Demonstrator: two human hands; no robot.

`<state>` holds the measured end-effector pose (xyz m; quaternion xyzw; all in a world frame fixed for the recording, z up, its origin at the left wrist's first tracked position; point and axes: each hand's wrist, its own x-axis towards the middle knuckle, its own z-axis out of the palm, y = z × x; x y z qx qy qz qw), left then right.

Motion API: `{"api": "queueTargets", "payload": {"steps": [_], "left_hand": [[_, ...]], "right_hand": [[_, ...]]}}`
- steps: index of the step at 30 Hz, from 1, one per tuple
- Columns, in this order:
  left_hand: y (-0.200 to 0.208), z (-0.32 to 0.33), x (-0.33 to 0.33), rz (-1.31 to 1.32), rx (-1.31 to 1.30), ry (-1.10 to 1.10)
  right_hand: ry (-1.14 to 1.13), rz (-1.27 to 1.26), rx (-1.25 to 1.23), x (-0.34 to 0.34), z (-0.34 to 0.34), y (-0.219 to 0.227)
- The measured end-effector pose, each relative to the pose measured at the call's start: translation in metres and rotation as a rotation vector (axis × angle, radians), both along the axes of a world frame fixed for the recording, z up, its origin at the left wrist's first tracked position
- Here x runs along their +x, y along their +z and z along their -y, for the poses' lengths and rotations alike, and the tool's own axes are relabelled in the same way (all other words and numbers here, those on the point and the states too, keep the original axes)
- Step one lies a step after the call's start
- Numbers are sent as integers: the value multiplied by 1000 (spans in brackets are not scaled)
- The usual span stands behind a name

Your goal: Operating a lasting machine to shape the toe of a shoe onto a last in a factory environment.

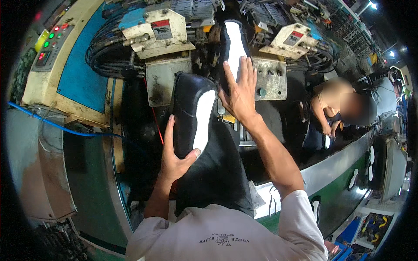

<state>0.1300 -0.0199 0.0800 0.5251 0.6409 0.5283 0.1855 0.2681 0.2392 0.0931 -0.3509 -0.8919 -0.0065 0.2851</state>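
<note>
My left hand (175, 164) grips a black shoe upper (185, 100), thumb on its white bottom (203, 115) and a finger along its dark side. The piece is held bottom up, above my lap. Further ahead, a second black shoe upper (223, 41) with a white bottom (234, 37) sits bottom up in the middle of the machine. My right hand (241, 89) lies on its nearer end, fingers stretched out along the white bottom and thumb apart. How that upper is held underneath is hidden.
Metal machine heads (159, 32) with black hoses flank the middle. A control panel (50, 45) with lit buttons stands left, above a blue air hose (65, 130). To the right, a co-worker (324, 108) handles a shoe piece beside a green conveyor belt (335, 191) carrying several white-bottomed pieces.
</note>
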Motion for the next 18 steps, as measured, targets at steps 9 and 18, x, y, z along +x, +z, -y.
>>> {"api": "queueTargets", "payload": {"steps": [9,18], "left_hand": [[-23,-18,-25,-560,138,155],[-44,-35,-23,-424,-37,101]], "right_hand": [[-30,12,165,-53,-94,7],[-30,-21,293,-84,-156,24]]}}
